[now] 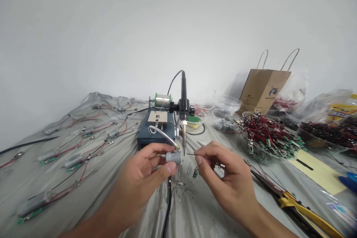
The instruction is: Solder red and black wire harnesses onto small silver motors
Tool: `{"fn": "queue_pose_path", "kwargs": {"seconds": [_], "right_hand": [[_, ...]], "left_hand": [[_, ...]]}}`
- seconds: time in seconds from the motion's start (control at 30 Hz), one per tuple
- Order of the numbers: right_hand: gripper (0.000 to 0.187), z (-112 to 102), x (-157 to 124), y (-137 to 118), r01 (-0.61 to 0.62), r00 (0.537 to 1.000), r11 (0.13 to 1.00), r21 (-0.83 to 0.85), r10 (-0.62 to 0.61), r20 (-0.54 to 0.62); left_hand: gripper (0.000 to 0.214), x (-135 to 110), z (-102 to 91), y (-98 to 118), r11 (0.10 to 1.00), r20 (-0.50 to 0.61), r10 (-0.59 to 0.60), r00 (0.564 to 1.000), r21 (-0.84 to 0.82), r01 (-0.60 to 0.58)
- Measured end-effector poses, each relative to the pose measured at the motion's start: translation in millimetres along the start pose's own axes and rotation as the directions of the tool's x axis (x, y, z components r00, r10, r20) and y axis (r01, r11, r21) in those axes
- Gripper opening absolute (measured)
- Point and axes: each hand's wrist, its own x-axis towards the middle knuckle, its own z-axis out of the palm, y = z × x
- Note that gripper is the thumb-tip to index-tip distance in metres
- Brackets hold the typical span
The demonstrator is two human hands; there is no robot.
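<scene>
A small grey electric motor [173,157] is pinched between the thumb and fingers of my left hand [147,174], its terminal end facing right. Just beside that end, the tip of an upright soldering iron [183,134] points down from its stand. My right hand [223,171] grips a thin black wire [190,154], whose free end reaches toward the iron tip; whether they touch I cannot tell. Below my right fingers a small green circuit board [195,173] shows, partly hidden by the hand. A thin metal solder guide tube [164,135] curves down to the iron tip.
Behind stands a blue soldering station [143,128] with a solder spool [163,100]. Wired motors [74,160] lie at left. At right are a tub of wired green boards [267,137], yellow-handled cutters [295,208], a yellow paper [320,173] and a paper bag [262,89].
</scene>
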Motion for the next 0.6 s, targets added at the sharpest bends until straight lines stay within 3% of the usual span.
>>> {"fn": "queue_pose_path", "kwargs": {"seconds": [0.6], "right_hand": [[0.011,-0.1,-0.3,-1.4,0.007,1.000,1.000,-0.008,-0.007,-0.001]], "left_hand": [[0.027,-0.1,0.0,-0.2,1.000,-0.006,0.002,1.000,0.025,-0.001]]}}
